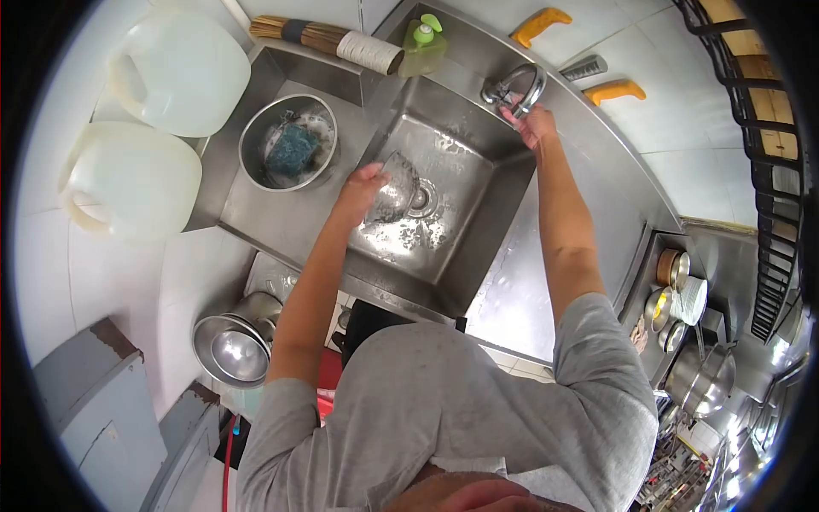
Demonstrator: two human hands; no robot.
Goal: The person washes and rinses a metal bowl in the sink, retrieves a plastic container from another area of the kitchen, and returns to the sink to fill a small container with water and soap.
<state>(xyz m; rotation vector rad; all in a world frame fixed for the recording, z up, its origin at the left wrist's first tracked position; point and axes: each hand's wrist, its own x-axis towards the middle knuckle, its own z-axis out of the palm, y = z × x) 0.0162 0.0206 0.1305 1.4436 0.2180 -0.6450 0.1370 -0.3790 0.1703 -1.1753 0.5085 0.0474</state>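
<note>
Over the left part of the sink basin [461, 247], my left hand [364, 189] is closed on the edge of a shiny, see-through or metal bowl [394, 192], tilted above the drain. My right hand [531, 124] is at the chrome faucet [533, 90] on the sink's back edge, its fingers at the base of the tap. What exactly those fingers grip is too small to make out. A round metal pot [247, 154] with suds and a dark green scouring pad [293, 151] stands to the left of the basin.
Behind the basin are a green soap bottle [423, 53] and a bristle brush [328, 41]. Two large plastic jugs [183, 68] stand at the left. Orange-handled tools [616, 90] lie at the back right. Metal bowls [235, 350] sit low at the left, pots [699, 380] at the right.
</note>
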